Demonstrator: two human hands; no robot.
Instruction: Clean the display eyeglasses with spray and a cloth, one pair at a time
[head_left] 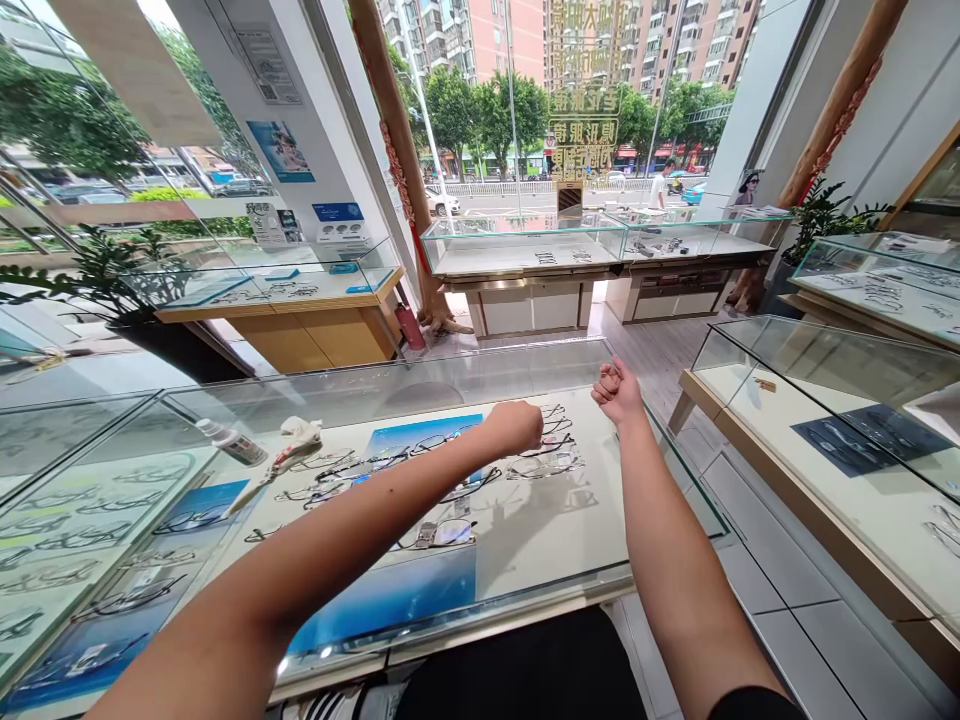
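My left hand [516,428] is a closed fist above the middle of a glass display case [547,550], beside several pairs of glasses [546,462]. Whatever it may hold is hidden. Near the right side of the case, my right hand [616,392] is raised with its fingers curled in; nothing can be made out between them. Blue sheets [420,590] lie under some of the glasses. At the left of the case are a white bottle [231,442] and a crumpled whitish cloth [300,434].
Another glass case [757,400] stands to the right, across a tiled floor [739,520]. Further cases [517,255] line the window. A red bottle [409,327] stands on the floor by a wooden post [405,150]. Potted plants are at both sides.
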